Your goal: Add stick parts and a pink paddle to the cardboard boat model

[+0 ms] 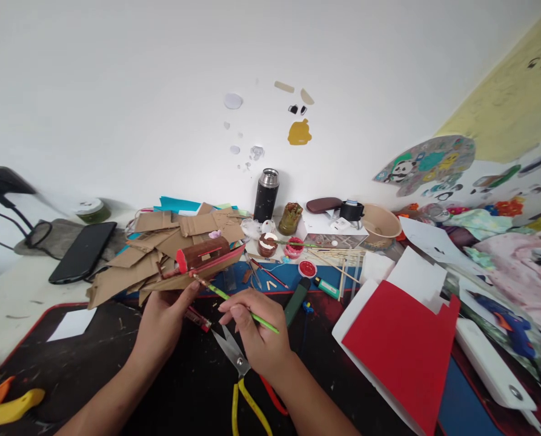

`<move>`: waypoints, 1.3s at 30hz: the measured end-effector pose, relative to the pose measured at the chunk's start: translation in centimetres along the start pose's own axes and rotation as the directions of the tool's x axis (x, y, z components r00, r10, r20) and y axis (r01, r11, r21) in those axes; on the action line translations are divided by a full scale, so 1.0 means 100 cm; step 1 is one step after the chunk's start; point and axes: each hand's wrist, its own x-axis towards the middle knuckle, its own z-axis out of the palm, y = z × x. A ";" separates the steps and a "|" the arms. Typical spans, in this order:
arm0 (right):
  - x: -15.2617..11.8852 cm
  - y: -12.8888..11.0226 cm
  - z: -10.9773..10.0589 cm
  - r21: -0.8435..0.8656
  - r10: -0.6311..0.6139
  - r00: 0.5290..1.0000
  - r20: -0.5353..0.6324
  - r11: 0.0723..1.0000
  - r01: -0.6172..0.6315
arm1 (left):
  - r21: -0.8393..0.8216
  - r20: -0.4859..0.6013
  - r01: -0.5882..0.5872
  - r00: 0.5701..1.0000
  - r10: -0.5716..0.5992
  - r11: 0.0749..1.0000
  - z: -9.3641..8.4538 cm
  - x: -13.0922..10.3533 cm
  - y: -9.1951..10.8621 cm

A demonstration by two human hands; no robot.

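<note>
My left hand [163,321] is closed on the lower edge of a small cardboard boat [227,259]. The boat has a brown painted rounded cabin with a red end and a pink-red side strip. In my right hand [258,324] is a green paintbrush [220,294], pinched between thumb and fingers. Its bristle tip reaches the boat near the red end; whether it touches is too small to tell. Behind the brush stand an open pot of red paint [307,269] and a jar of brown paint [268,244].
Large scissors [240,362] lie on the dark mat below my hands. Cardboard scraps [138,266] pile up behind the boat. A black flask [266,197] stands against the wall. Red card [401,351] and a white glue gun [492,363] lie at right, a phone [83,251] at left.
</note>
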 end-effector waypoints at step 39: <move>0.000 0.002 -0.004 -0.002 0.048 0.998 -0.044 0.999 -0.048 | -0.120 -0.012 0.024 1.000 -0.026 0.993 0.003 0.000 -0.002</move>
